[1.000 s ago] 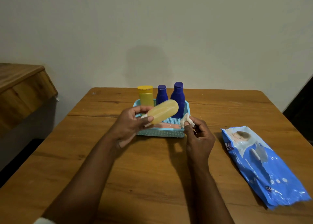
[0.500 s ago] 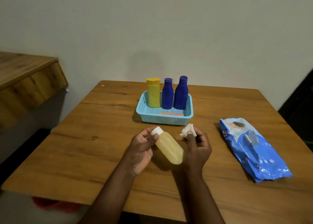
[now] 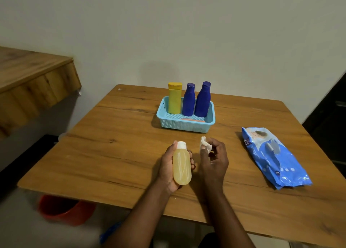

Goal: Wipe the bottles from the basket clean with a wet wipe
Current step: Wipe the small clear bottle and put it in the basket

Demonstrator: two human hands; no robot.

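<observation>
Left hand [image 3: 169,165] cupping bottle [image 3: 181,166]; right hand [image 3: 213,157] pinching wipe [image 3: 205,145] just beside. Risk: slick bottle slipping under wiping, loose grip.

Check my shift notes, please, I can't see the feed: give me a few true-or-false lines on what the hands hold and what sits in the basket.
1. The left hand holds a pale yellow bottle with a white cap. True.
2. The right hand is empty. False: it pinches a crumpled white wipe.
3. Three bottles stand upright in the blue basket. True.
4. All the standing bottles are dark blue. False: one is yellow, two are blue.
5. The wipes pack lies left of the basket. False: it lies on the right.
</observation>
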